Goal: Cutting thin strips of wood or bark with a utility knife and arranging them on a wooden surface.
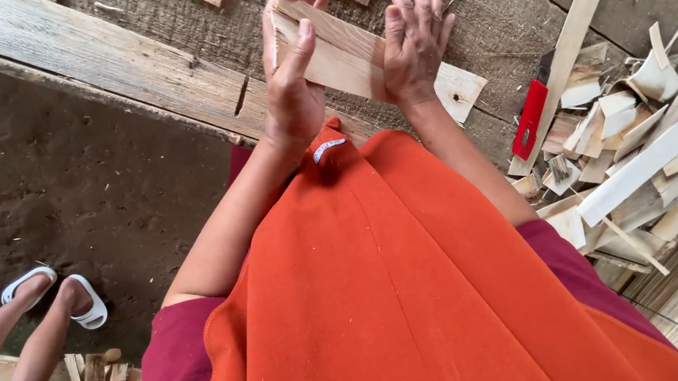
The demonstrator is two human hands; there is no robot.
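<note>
The left hand (290, 72) grips a pale flat wood piece (341, 56) at its upper end, thumb across the face, while the right hand (414, 36) lies open-palmed against the same piece, fingers spread toward 12 o'clock. At 3 o'clock a heap of wood offcuts (625, 130) lies on the floor with a red-handled tool (532, 118) beside it. At 8 o'clock another person's feet in white sandals (59, 295) rest on the dirt.

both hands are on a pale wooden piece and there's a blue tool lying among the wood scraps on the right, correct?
Not quite: the tool is red, not blue, as the head view shows. The rest holds: the left hand and right hand are both on the pale wooden piece, and the tool lies by the wood scraps.
</note>
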